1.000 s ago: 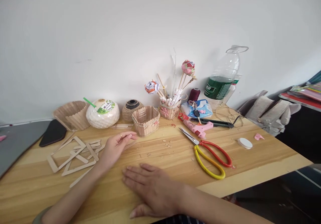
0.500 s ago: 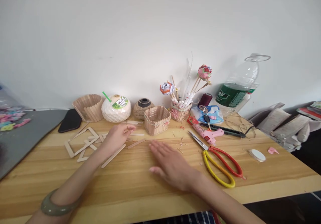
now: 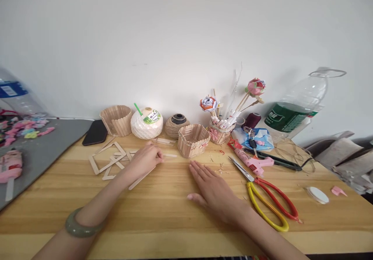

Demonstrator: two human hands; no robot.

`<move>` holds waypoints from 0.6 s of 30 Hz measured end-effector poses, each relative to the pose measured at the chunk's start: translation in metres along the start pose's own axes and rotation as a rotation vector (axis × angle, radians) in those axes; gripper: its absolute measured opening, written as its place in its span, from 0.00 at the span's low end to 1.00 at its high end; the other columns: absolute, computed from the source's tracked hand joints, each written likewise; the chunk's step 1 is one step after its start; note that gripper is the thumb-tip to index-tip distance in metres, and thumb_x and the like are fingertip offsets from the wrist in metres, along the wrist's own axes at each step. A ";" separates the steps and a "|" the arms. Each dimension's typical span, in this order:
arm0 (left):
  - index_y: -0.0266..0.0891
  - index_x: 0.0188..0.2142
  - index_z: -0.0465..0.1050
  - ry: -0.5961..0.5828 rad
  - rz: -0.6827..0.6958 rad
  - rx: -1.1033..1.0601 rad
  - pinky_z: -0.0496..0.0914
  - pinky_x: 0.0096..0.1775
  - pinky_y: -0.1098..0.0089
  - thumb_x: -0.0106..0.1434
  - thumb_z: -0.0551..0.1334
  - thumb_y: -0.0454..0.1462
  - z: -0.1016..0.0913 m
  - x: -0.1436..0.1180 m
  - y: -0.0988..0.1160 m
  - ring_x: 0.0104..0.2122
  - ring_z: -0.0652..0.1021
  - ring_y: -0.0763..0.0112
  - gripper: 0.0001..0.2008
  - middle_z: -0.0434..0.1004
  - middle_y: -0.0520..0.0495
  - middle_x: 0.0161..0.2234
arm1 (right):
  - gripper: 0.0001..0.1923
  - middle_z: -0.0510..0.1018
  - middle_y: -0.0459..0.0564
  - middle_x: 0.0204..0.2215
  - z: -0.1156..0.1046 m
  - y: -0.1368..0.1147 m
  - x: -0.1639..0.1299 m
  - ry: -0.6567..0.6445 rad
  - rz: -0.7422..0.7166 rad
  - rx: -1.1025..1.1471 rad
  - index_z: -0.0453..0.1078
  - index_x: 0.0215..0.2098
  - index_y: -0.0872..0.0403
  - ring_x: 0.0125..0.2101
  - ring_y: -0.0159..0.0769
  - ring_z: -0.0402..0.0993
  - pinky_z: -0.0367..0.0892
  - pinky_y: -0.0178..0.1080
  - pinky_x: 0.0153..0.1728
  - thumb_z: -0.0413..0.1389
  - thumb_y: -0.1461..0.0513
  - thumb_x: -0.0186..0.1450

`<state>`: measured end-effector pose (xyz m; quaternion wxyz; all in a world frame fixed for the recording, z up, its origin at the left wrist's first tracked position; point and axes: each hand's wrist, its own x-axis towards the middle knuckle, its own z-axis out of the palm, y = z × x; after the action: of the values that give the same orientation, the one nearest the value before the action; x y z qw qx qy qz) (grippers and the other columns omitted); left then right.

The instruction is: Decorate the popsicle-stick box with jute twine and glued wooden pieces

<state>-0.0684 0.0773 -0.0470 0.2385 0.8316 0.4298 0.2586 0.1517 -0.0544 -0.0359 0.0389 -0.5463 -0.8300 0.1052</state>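
Observation:
My left hand (image 3: 147, 159) is over loose craft sticks at centre left, its fingers curled together; whatever they hold is hidden. A craft stick (image 3: 142, 179) sticks out from beneath this hand, and another stick (image 3: 169, 155) lies just beyond its fingers. To its left, craft-stick frames (image 3: 99, 170) overlap on the table. My right hand (image 3: 214, 190) rests palm down, fingers stretched out and thumb apart, with nothing in it. Just beyond its fingertips stands a small craft-stick basket (image 3: 194, 147) with a pink bow. Scissors (image 3: 250, 179) with red and yellow handles lie right of that hand.
Along the wall stand a taller stick basket (image 3: 116, 124), a white coconut (image 3: 147, 126), a twine spool (image 3: 176, 127) and a flower pot (image 3: 220, 133). A pink glue gun (image 3: 256, 163), a large bottle (image 3: 291, 114) and a phone (image 3: 95, 132) lie around. A grey mat (image 3: 58, 143) covers the left.
The view has turned left, so everything sits further right. A brownish stick that lay between my hands no longer shows there. My left hand's fingers are more curled; my right hand stays flat.

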 end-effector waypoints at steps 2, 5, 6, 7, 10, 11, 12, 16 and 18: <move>0.41 0.26 0.71 0.073 -0.055 -0.037 0.65 0.36 0.65 0.54 0.58 0.36 -0.003 0.003 0.000 0.35 0.73 0.61 0.03 0.74 0.49 0.29 | 0.38 0.47 0.61 0.62 0.004 -0.013 0.011 0.005 -0.105 0.054 0.45 0.62 0.64 0.62 0.43 0.41 0.44 0.48 0.60 0.40 0.45 0.64; 0.39 0.35 0.69 0.145 -0.100 -0.124 0.67 0.38 0.64 0.57 0.55 0.39 -0.003 0.008 0.000 0.35 0.75 0.63 0.09 0.75 0.47 0.33 | 0.41 0.43 0.60 0.63 0.015 -0.033 0.038 0.012 -0.232 0.128 0.43 0.63 0.64 0.62 0.41 0.36 0.40 0.44 0.61 0.39 0.43 0.63; 0.38 0.37 0.69 0.148 -0.101 -0.160 0.67 0.39 0.64 0.57 0.55 0.39 -0.002 0.009 0.000 0.36 0.75 0.63 0.10 0.75 0.46 0.34 | 0.42 0.42 0.60 0.63 0.019 -0.037 0.047 0.016 -0.229 0.140 0.42 0.63 0.65 0.62 0.41 0.36 0.39 0.44 0.61 0.39 0.42 0.63; 0.38 0.37 0.69 0.141 -0.096 -0.195 0.68 0.39 0.65 0.57 0.55 0.40 0.000 0.010 0.001 0.36 0.75 0.64 0.11 0.76 0.46 0.35 | 0.43 0.42 0.61 0.63 0.022 -0.038 0.054 0.026 -0.211 0.144 0.42 0.63 0.65 0.62 0.42 0.36 0.39 0.45 0.61 0.38 0.42 0.62; 0.37 0.33 0.69 0.106 -0.089 -0.292 0.69 0.38 0.66 0.57 0.54 0.41 0.003 0.011 0.001 0.34 0.76 0.65 0.11 0.76 0.46 0.32 | 0.43 0.44 0.61 0.63 0.025 -0.032 0.055 0.010 -0.209 0.113 0.43 0.62 0.66 0.62 0.42 0.37 0.38 0.44 0.61 0.37 0.42 0.62; 0.37 0.32 0.69 0.105 -0.096 -0.318 0.69 0.37 0.66 0.58 0.54 0.41 0.004 0.011 0.001 0.32 0.76 0.65 0.11 0.76 0.46 0.31 | 0.42 0.45 0.60 0.63 0.025 -0.026 0.049 0.002 -0.212 0.090 0.43 0.63 0.65 0.62 0.41 0.38 0.39 0.44 0.61 0.37 0.42 0.63; 0.37 0.31 0.68 0.113 -0.109 -0.341 0.69 0.36 0.65 0.58 0.54 0.42 0.003 0.011 0.002 0.31 0.76 0.65 0.11 0.76 0.47 0.29 | 0.41 0.45 0.59 0.63 0.023 -0.019 0.039 -0.007 -0.198 0.058 0.43 0.63 0.63 0.62 0.41 0.39 0.41 0.44 0.61 0.38 0.42 0.63; 0.37 0.29 0.67 0.147 -0.149 -0.419 0.68 0.38 0.65 0.56 0.58 0.44 -0.003 0.008 0.014 0.34 0.75 0.64 0.12 0.75 0.47 0.31 | 0.39 0.57 0.69 0.58 0.008 0.006 -0.002 0.051 0.157 -0.178 0.55 0.58 0.67 0.58 0.54 0.52 0.53 0.53 0.55 0.47 0.45 0.61; 0.38 0.31 0.68 0.117 -0.143 -0.482 0.69 0.37 0.66 0.56 0.59 0.46 -0.006 0.005 0.024 0.35 0.75 0.64 0.13 0.75 0.47 0.33 | 0.27 0.67 0.71 0.51 0.000 0.007 -0.011 0.093 0.300 -0.244 0.65 0.50 0.66 0.52 0.58 0.63 0.60 0.56 0.49 0.48 0.52 0.64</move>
<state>-0.0561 0.0700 -0.0267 0.4222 0.7019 0.4263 0.3839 0.1624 -0.0615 -0.0365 -0.0053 -0.6689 -0.7431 -0.0167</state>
